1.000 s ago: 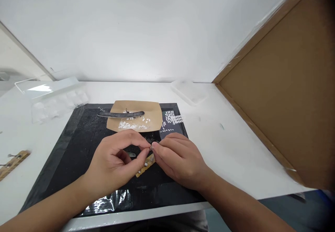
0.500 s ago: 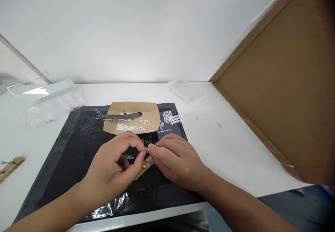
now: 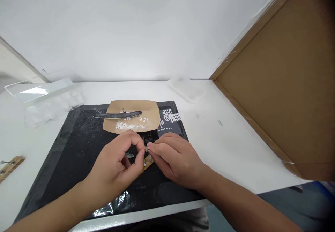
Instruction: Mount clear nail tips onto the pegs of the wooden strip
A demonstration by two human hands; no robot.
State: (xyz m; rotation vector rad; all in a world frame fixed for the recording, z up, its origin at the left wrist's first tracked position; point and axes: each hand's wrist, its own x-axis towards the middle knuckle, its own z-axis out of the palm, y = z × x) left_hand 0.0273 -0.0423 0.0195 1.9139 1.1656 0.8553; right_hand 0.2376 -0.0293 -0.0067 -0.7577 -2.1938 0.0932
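Note:
My left hand [image 3: 116, 162] and my right hand [image 3: 178, 158] meet over the black mat [image 3: 70, 162], fingertips pinched on a tiny pale piece [image 3: 147, 149] between them; its shape is too small to make out. Beneath the fingers lies a yellowish strip [image 3: 148, 162], partly hidden. A small clear piece [image 3: 129, 155] shows through the gap of my left hand. Behind the hands, a brown paper tray [image 3: 151, 111] holds white bits [image 3: 125, 125], with a curved black file [image 3: 117, 114] lying across it. Rows of small white pieces [image 3: 172, 116] are on a dark sheet [image 3: 170, 131] beside the tray.
Clear plastic boxes [image 3: 52, 103] sit at the back left, and a translucent tray [image 3: 185, 89] stands at the back right. A wooden block with metal parts [image 3: 12, 167] is at the left edge. A cardboard panel [image 3: 277, 85] rises on the right.
The view has shifted slightly. Both hands keep their pinch on the tiny piece, with only a small shift of the fingers; less of the yellowish strip shows.

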